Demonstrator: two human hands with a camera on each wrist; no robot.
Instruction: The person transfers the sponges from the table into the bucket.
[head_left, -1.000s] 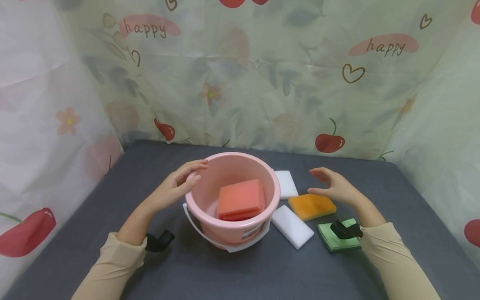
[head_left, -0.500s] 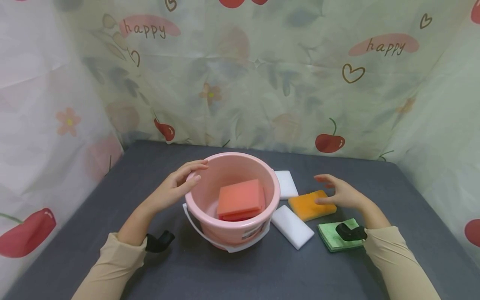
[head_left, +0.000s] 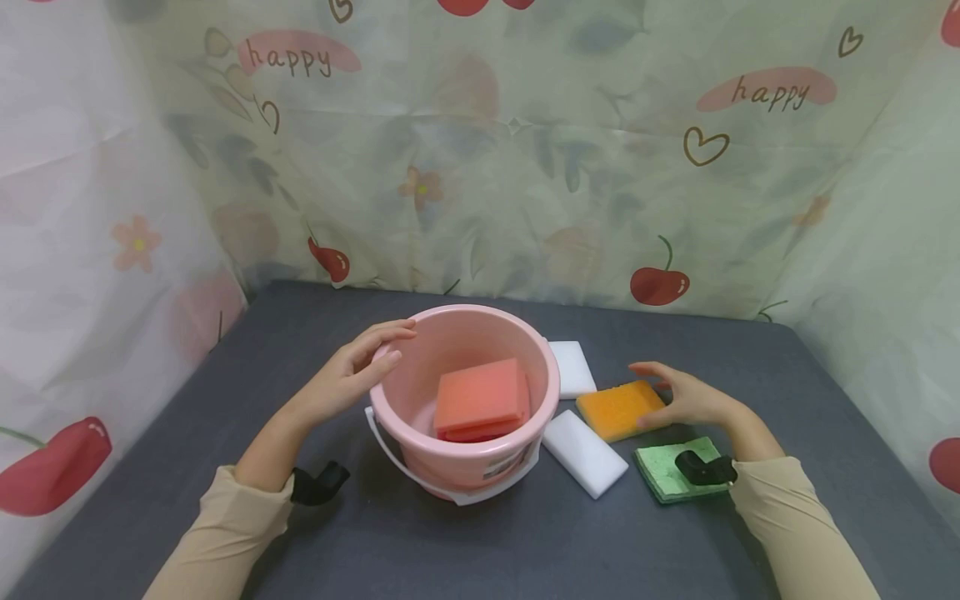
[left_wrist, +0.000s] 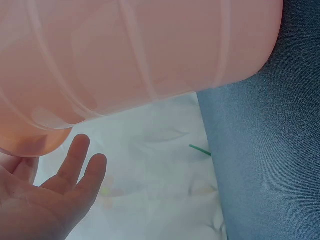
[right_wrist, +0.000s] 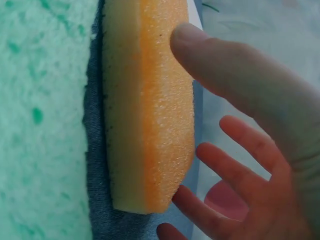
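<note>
down comes the right hand, lower over the orange sponge — within reach now, flat on the dark tabletop — fingers spread, gripping nothing; the left hand rests loosely on the pink bucket.

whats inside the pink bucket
The pink bucket holds a coral sponge with a darker red layer showing beneath its near edge. Whether that is a second sponge is unclear. The bucket's floor under them is covered, so anything beneath can't be seen.
</note>
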